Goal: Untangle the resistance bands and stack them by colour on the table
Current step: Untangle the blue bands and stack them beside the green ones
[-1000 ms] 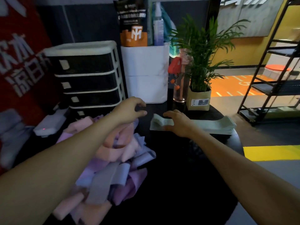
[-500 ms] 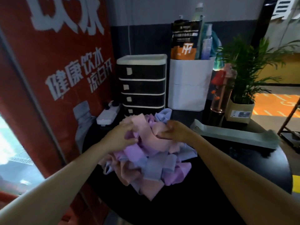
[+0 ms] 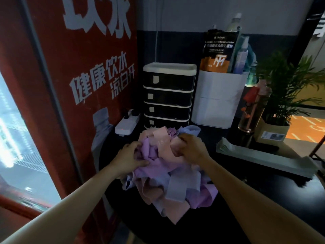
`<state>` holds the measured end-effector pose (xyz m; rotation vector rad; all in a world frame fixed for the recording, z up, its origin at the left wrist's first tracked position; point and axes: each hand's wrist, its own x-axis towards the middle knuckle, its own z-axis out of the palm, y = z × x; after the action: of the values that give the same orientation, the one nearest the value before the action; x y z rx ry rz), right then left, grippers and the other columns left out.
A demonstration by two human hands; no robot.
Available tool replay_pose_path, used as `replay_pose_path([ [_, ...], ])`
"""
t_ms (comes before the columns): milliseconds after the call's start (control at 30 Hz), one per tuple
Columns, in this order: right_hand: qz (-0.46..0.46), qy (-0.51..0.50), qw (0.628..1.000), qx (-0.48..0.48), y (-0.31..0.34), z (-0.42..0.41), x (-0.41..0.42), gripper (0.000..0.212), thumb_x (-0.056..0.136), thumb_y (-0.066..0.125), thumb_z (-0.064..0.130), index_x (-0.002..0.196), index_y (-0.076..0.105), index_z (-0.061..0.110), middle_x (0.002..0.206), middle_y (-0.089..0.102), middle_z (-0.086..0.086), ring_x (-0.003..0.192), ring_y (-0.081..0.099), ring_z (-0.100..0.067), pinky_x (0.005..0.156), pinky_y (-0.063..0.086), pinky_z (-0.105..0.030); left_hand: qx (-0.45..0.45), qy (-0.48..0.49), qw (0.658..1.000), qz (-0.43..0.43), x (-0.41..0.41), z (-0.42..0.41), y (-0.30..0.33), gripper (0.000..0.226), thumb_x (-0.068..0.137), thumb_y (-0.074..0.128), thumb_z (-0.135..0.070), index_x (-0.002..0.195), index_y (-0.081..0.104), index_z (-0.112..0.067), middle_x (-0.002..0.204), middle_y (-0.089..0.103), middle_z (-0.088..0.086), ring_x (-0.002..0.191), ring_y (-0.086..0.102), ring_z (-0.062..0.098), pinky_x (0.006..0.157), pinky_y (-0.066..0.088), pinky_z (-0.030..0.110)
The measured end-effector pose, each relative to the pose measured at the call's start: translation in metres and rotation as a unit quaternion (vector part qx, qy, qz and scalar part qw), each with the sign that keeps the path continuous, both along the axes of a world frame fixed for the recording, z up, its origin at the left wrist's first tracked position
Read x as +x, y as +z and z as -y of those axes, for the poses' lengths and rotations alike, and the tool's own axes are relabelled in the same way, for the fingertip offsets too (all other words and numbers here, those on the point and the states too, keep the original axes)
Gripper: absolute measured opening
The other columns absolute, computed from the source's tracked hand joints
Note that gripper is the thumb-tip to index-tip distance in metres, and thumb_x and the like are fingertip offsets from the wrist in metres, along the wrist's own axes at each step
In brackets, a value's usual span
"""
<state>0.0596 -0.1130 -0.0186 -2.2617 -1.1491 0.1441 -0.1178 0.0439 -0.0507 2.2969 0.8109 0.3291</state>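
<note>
your fingertips on both hands are buried in the tangled bands (image 3: 168, 175), so exactly which strands you have is hard to make out. your left hand (image 3: 129, 158) clutches a purple band at the heap's left edge; your right hand (image 3: 191, 149) pinches a pink band near the top. the heap lies on the dark table (image 3: 263, 199), directly under your grip. the green stack (image 3: 263, 159) lies off to the right of your right hand. half a second ago your hands held much the same spots; your right hand now sits slightly further into the heap.

A gym lobby: resistance bands (image 3: 168, 173), protein-powder bag (image 3: 218, 50), red drinking-water machine (image 3: 79, 85), orange floor markings (image 3: 306, 131).
</note>
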Motion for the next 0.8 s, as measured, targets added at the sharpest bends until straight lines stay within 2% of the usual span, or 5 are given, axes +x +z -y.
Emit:
replay_pose_path([
  [267, 0.139, -0.024, 0.987, 0.083, 0.072, -0.023, 0.026, 0.029, 0.076, 0.064, 0.011, 0.104, 0.064, 0.018, 0.099, 0.066, -0.004, 0.092, 0.062, -0.022, 0.068, 0.036, -0.022, -0.218, 0.076, 0.956, 0.181, 0.012, -0.007, 0.030, 0.013, 0.095, 0.052, -0.027, 0.100, 0.057, -0.017, 0.087, 0.059, 0.007, 0.075, 0.053, 0.017, 0.056, 0.037, 0.024],
  [467, 0.179, 0.011, 0.969, 0.172, 0.106, -0.027, 0.020, 0.030, 0.083, 0.061, 0.009, 0.113, 0.062, 0.011, 0.111, 0.061, -0.007, 0.092, 0.052, -0.013, 0.074, 0.036, -0.022, -0.296, 0.093, 0.931, 0.194, 0.018, -0.003, 0.043, 0.036, 0.098, 0.036, -0.044, 0.118, 0.054, -0.020, 0.110, 0.059, 0.002, 0.093, 0.056, 0.015, 0.060, 0.039, 0.026],
  [600, 0.143, 0.112, 0.978, 0.104, 0.072, -0.032, 0.005, 0.042, 0.076, 0.072, 0.014, 0.116, 0.060, 0.016, 0.118, 0.057, -0.006, 0.103, 0.054, -0.019, 0.085, 0.042, -0.026, -0.314, 0.139, 0.905, 0.251, 0.013, 0.003, 0.042, 0.029, 0.100, 0.035, -0.039, 0.088, 0.054, -0.019, 0.084, 0.057, -0.001, 0.073, 0.053, 0.009, 0.060, 0.039, 0.026],
  [700, 0.048, 0.228, 0.973, 0.002, 0.047, -0.030, -0.014, 0.055, 0.073, 0.077, 0.014, 0.124, 0.055, 0.017, 0.114, 0.054, 0.002, 0.100, 0.051, -0.011, 0.083, 0.043, -0.019, -0.317, 0.161, 0.898, 0.259, 0.003, 0.006, 0.035, 0.030, 0.094, 0.046, -0.044, 0.092, 0.054, -0.016, 0.081, 0.059, 0.001, 0.071, 0.055, 0.013, 0.065, 0.044, 0.027],
  [800, -0.025, 0.263, 0.964, 0.008, 0.038, -0.027, -0.025, 0.059, 0.074, 0.077, 0.010, 0.127, 0.052, 0.009, 0.112, 0.053, 0.000, 0.101, 0.048, -0.006, 0.078, 0.039, -0.008, -0.212, 0.155, 0.949, 0.171, -0.006, -0.001, 0.024, 0.067, 0.064, 0.061, -0.068, 0.112, 0.050, -0.022, 0.117, 0.053, 0.008, 0.102, 0.055, 0.024, 0.088, 0.048, 0.036],
])
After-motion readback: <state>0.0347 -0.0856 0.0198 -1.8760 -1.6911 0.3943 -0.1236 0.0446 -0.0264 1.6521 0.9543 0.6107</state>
